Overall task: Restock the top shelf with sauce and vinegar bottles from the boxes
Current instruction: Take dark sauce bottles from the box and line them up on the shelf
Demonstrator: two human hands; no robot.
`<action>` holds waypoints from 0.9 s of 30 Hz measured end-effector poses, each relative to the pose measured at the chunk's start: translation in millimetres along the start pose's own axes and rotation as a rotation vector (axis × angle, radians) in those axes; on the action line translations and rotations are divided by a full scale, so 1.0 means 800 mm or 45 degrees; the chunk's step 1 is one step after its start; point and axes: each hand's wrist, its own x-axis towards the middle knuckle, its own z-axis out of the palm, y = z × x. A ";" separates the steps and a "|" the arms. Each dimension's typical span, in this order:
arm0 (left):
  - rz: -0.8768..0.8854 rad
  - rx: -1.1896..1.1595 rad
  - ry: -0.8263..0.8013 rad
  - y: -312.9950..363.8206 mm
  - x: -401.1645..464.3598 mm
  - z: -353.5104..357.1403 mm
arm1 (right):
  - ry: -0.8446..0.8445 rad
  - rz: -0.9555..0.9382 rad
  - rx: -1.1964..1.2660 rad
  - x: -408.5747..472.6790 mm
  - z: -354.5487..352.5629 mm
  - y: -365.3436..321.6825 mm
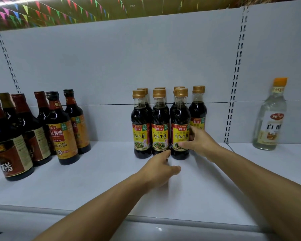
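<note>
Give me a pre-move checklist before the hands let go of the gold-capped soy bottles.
1. Right hand grips the front right bottle: ok.
2. Left hand free, fingertips at the bottle bases: ok.
3. Gold-capped bottles upright: ok.
4. Front labels face out: ok.
5. Back row as full as front: cannot tell, partly hidden.
6. Bare shelf left for more stock beside the group: ok.

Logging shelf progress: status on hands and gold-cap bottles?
Right hand grips front-right gold-cap soy bottle. Left hand open, fingertips at the row's base. Seven gold-caps upright on top shelf. Nothing in the way.
</note>
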 end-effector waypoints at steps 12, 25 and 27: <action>0.048 -0.004 -0.019 0.013 -0.049 -0.005 | 0.112 -0.114 -0.297 -0.081 0.013 -0.032; 0.227 0.080 -0.037 0.006 -0.161 -0.029 | 0.134 -0.243 -0.400 -0.226 0.069 -0.104; 0.256 0.069 -0.044 0.002 -0.182 -0.034 | 0.149 -0.241 -0.398 -0.248 0.077 -0.109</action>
